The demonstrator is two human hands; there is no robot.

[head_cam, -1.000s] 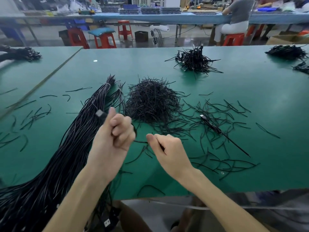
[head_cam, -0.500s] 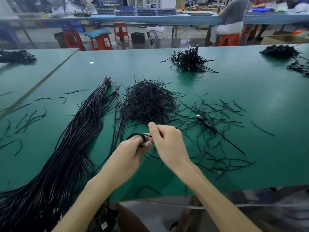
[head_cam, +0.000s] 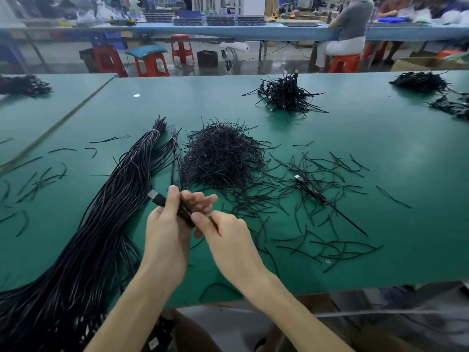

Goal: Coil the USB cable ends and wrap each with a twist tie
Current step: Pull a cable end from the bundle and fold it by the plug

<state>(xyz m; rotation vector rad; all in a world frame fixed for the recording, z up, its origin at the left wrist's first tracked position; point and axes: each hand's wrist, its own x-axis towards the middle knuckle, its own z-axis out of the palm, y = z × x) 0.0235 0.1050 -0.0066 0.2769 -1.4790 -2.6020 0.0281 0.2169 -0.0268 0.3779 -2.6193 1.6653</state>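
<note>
My left hand (head_cam: 168,224) grips a coiled black USB cable end (head_cam: 162,200) above the green table (head_cam: 380,153); its silver plug sticks out up-left past my thumb. My right hand (head_cam: 223,232) meets it from the right and pinches the coil's lower end, where a twist tie may sit, mostly hidden by my fingers. A thick bundle of black USB cables (head_cam: 96,224) runs diagonally on the left. Behind my hands sits a heap of black twist ties (head_cam: 220,156), with loose ties (head_cam: 317,199) scattered to the right.
A pile of tied cables (head_cam: 286,95) lies at the far middle of the table, more piles (head_cam: 421,82) at far right and far left (head_cam: 22,85). One USB cable (head_cam: 312,191) lies among the loose ties. Stools and a seated person (head_cam: 350,29) are beyond the table.
Over the last second my hands came together with a looped cable; now the coil is flattened in my left hand, plug pointing up-left, and my right fingers pinch its lower end.
</note>
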